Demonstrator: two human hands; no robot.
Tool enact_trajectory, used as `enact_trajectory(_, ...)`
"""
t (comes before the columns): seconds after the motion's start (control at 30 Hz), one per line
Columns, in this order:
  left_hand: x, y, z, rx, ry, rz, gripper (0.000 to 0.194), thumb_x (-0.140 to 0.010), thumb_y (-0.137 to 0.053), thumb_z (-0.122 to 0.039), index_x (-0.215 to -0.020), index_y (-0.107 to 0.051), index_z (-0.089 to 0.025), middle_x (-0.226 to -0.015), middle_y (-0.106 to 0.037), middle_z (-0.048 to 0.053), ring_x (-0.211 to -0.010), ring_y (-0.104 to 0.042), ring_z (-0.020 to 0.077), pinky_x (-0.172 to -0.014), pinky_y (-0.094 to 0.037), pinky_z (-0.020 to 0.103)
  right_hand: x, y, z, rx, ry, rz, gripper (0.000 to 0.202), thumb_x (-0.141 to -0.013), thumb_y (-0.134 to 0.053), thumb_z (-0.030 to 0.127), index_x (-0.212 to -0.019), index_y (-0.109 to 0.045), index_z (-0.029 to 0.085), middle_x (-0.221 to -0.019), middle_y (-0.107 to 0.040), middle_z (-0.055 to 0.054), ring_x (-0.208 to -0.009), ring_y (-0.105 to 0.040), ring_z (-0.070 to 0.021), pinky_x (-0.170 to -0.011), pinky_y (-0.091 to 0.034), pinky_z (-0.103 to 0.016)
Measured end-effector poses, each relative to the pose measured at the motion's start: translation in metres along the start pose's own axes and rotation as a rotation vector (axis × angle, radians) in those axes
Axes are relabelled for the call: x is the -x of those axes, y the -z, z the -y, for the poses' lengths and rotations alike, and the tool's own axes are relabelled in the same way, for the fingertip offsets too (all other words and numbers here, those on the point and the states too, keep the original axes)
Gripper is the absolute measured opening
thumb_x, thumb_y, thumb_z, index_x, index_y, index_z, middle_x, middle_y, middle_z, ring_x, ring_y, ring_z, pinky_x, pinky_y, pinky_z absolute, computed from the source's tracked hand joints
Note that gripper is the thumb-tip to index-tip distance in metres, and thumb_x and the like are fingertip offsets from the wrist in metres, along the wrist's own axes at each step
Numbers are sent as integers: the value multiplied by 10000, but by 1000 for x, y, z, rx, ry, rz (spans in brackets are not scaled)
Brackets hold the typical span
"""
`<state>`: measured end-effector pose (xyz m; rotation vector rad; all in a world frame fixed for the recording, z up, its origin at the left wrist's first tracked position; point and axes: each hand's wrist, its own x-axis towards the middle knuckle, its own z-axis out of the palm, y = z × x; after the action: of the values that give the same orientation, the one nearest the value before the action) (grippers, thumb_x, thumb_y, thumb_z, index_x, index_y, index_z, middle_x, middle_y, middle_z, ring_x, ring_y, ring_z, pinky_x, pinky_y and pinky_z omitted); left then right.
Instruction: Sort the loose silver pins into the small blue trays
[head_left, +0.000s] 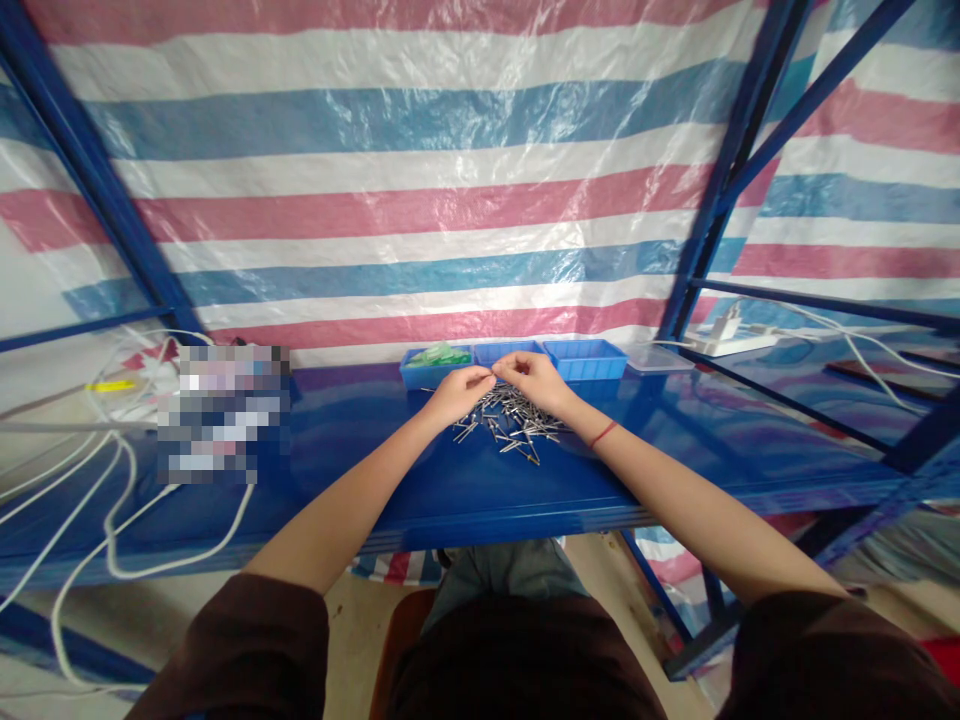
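My left hand [459,394] and my right hand [538,380] meet above the blue bench, fingertips almost touching. Each has thumb and forefinger closed in a pinch; whatever lies between them is too small to make out. Below and just in front of them spreads a loose pile of thin metal pins [517,412], which look like blind rivets. Behind the hands stands a row of blue plastic bins: the left bin [417,376] contains green plastic-looking pieces [442,355], the middle bin [504,349] is partly hidden by my right hand, and the right bin [592,366] shows its ribbed inside.
A clear plastic lid [661,358] lies right of the bins. White cables [124,500] trail over the bench's left side beside a blurred-out item [225,415]. A power strip [731,342] sits at the right. Blue metal posts [701,230] and a striped sheet [420,200] enclose the bench.
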<state>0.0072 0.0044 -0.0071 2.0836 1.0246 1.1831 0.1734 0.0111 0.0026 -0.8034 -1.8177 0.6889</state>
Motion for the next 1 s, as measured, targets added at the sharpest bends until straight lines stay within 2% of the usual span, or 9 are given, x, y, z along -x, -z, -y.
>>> enact_trajectory(0.23,1,-3,5,67,9,2,213,-756,-581,-338,-818,-606,-135,-830,-675,49,-803,-623,176,-788,-467,316,4,0,8,210,75,-35,263,-769,-564,382,-728,-618,127,-668,-621,-38,-610,-528,-120,-606,-417,-265)
enact_trajectory(0.4,-1,-1,12,62,16,21,224,-728,-613,-336,-807,-575,-130,-784,-656,42,-744,-616,163,-713,-465,287,8,2,18,375,308,58,172,-787,-530,275,-751,-635,143,-719,-632,-34,-637,-535,-118,-635,-421,-254)
enact_trajectory(0.5,-1,5,9,-28,-27,-13,214,-722,-620,-336,-796,-577,-139,-765,-645,28,-728,-607,145,-716,-463,272,9,4,20,438,364,80,151,-772,-521,219,-792,-654,150,-770,-648,-37,-682,-553,-126,-677,-424,-254)
enact_trajectory(0.6,0,10,2,-143,-67,-61,196,-733,-608,-345,-783,-587,-156,-732,-631,8,-708,-594,130,-720,-465,262,8,8,18,496,346,73,165,-761,-519,194,-822,-667,156,-814,-665,-44,-715,-562,-135,-709,-418,-259)
enact_trajectory(0.7,1,14,-4,-215,-69,-85,189,-747,-595,-345,-807,-603,-166,-761,-645,8,-738,-601,131,-742,-469,260,6,11,14,560,312,102,191,-804,-494,223,-831,-674,165,-834,-679,-49,-738,-566,-150,-739,-406,-276)
enact_trajectory(0.8,1,14,-4,-256,-49,-94,271,-765,-581,-364,-950,-613,-169,-813,-663,23,-772,-613,141,-764,-470,268,1,13,7,618,265,123,244,-856,-457,269,-823,-677,170,-848,-691,-53,-739,-572,-160,-738,-396,-284)
enact_trajectory(0.9,1,13,-2,-327,-47,-59,417,-786,-558,-380,-1145,-561,-166,-874,-671,47,-764,-615,150,-763,-468,285,-10,17,-3,686,159,-5,285,-877,-434,291,-833,-682,158,-831,-693,-80,-710,-575,-173,-696,-390,-289)
enact_trajectory(1.0,3,13,-4,-449,-98,68,352,-802,-530,-359,-1078,-626,-164,-880,-671,65,-749,-606,162,-744,-459,292,-20,24,-17,855,62,-163,315,-882,-426,298,-848,-693,134,-827,-681,-134,-753,-570,-211,-728,-382,-324)
